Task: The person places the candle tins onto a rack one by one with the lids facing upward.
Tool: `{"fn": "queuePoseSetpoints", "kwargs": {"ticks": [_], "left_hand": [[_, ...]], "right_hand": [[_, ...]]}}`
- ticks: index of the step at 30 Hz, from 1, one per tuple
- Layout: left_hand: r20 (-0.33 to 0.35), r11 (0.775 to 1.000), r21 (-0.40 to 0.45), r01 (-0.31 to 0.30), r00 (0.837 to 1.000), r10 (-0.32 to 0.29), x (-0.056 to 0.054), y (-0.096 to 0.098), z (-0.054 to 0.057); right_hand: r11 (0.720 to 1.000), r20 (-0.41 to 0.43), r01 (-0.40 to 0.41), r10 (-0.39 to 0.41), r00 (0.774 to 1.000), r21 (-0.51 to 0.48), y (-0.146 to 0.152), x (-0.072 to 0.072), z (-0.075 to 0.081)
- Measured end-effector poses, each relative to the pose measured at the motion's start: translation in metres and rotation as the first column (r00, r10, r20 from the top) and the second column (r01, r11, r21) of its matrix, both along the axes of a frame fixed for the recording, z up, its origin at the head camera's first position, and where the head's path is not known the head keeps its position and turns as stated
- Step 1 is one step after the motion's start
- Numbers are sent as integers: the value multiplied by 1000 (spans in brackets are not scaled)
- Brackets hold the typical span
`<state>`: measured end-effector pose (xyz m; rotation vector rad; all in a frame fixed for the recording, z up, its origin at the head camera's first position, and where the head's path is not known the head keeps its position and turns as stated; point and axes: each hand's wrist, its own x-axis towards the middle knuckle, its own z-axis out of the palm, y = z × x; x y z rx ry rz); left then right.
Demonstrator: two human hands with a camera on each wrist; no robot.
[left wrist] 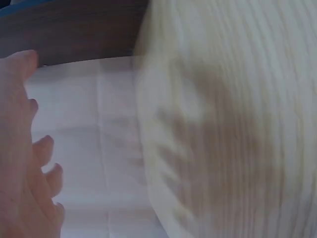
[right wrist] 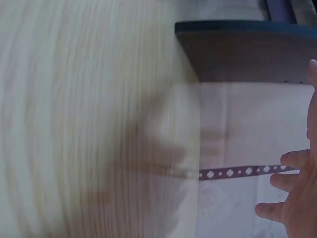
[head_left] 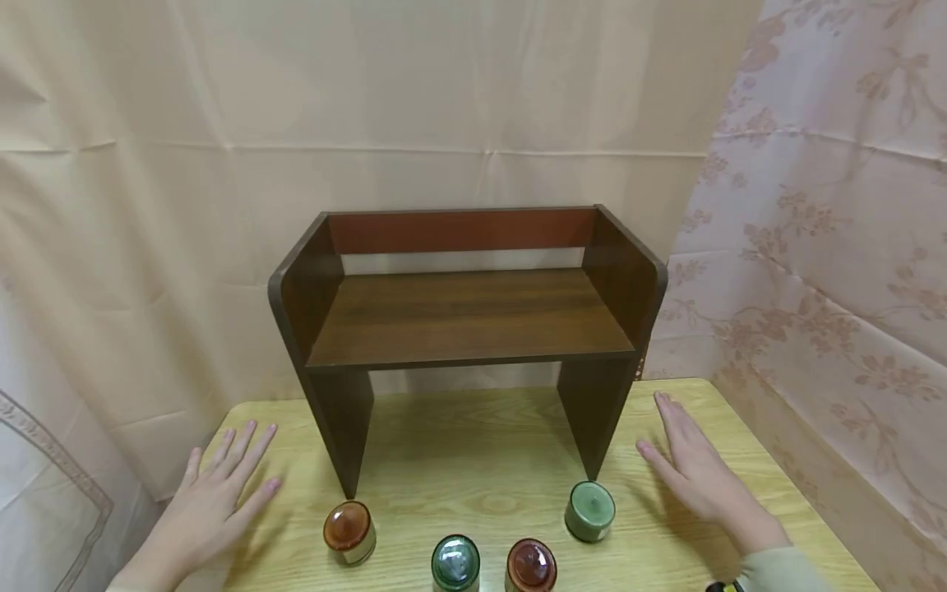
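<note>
My left grip point(head_left: 210, 506) spreads wide near the amber jar point(head_left: 349, 531). My right grip point(head_left: 699, 477), also wide, flanks the shelf point(head_left: 473, 321)

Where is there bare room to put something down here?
The shelf board is bare between its left panel and right panel. Beneath, the tabletop is also free between them. It's more crowded in front, with an amber jar, dark green jar, red jar and pale green jar.

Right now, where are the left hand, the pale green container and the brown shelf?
Left hand point(head_left: 205, 511): head view, back of the hand.
Pale green container point(head_left: 591, 503): head view, its round top.
Brown shelf point(head_left: 473, 316): head view, middle of its horizontal board.
</note>
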<state>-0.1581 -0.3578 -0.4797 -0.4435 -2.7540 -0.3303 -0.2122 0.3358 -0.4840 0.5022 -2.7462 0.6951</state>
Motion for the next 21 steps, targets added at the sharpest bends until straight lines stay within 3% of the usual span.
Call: {"fn": "queuePoseSetpoints", "kwargs": {"ticks": [7, 11, 16, 21], "left_hand": [[11, 1000, 8, 0, 1000, 0, 6, 11, 3], [17, 997, 74, 18, 1000, -19, 8, 17, 2], [17, 982, 187, 15, 1000, -19, 14, 19, 0], [3, 973, 231, 0, 1000, -1, 14, 24, -3]], "right_hand": [[993, 21, 12, -9, 1000, -115, -16, 3, 5], [982, 22, 15, -11, 1000, -189, -27, 6, 7], [966, -118, -27, -4, 993, -258, -49, 3, 3], [929, -255, -13, -88, 963, -370, -65, 1, 4]]}}
